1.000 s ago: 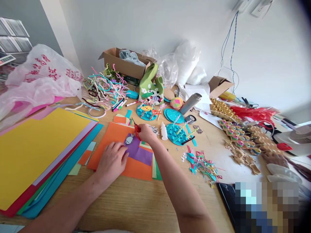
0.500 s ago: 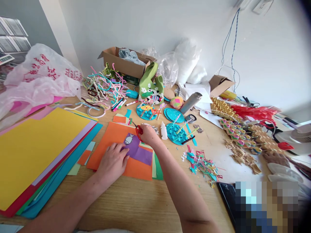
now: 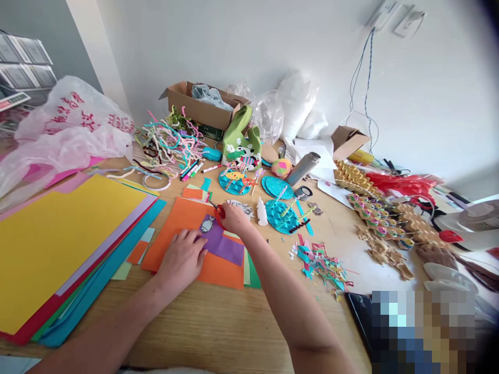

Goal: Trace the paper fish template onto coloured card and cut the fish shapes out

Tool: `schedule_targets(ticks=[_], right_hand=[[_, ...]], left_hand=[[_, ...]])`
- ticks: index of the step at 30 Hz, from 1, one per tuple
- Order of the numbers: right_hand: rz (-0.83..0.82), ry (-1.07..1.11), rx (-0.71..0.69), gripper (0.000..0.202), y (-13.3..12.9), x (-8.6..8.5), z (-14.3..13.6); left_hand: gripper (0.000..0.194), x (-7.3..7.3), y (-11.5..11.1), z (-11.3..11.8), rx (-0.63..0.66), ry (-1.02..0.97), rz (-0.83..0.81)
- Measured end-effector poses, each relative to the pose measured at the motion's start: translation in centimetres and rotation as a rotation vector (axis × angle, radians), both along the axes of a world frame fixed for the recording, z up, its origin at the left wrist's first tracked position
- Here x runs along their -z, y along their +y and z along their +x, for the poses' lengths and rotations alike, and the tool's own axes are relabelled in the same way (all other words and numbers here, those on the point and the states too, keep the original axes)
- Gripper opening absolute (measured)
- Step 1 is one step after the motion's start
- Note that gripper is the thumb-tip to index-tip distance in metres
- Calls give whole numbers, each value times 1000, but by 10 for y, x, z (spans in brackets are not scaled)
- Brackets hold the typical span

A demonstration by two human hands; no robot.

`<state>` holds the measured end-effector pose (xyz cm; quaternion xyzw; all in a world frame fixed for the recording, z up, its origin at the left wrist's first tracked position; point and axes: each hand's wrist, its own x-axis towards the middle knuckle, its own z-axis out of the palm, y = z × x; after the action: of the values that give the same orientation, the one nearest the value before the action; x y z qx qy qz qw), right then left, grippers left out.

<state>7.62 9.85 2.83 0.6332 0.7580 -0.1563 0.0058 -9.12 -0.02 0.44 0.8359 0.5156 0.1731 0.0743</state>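
Note:
My right hand (image 3: 234,217) grips a pair of red-handled scissors (image 3: 219,216), the blades pointing away to the upper left. Just below the scissors lies a strip of purple paper (image 3: 228,250) with a small white fish cutout (image 3: 207,224) on its left end. My left hand (image 3: 183,254) rests flat with fingers outstretched, fingertips and thumb on the purple paper. Beneath both is a sheet of orange paper (image 3: 171,228), with green paper (image 3: 252,270) showing at its right edge. More fish cutouts (image 3: 244,209) lie beyond my right hand, partly hidden by it.
Large coloured sheets (image 3: 78,249) are stacked at left. A white glue bottle (image 3: 262,212), blue crafted discs (image 3: 280,215) and a metal flask (image 3: 304,169) stand right of centre. Paper scraps (image 3: 323,265) and a black phone (image 3: 360,317) lie at right. Another person's hand (image 3: 434,255) is at far right.
The camera view has shifted slightly. My right hand with the scissors has moved a little left and down relative to the orange sheet. My left hand stays in place.

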Motion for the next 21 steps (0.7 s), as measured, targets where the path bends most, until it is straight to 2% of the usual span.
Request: schedule_targets(ticks=[7,14,17,21], right_hand=[[-58,65,22,17,9,-7,2],[-233,265,87,14,18,-22,19],[-292,418,152,12,10,-21,29],[-314,660,276,11,-16,-15,40]], left_hand=[[22,4,3,-3,1,-71,-15],[21,8,16,-11,-68,-374,-20],[26,9,22,-15,-130,-466,-50],[37,14,25,-16,-182,-547,-145]])
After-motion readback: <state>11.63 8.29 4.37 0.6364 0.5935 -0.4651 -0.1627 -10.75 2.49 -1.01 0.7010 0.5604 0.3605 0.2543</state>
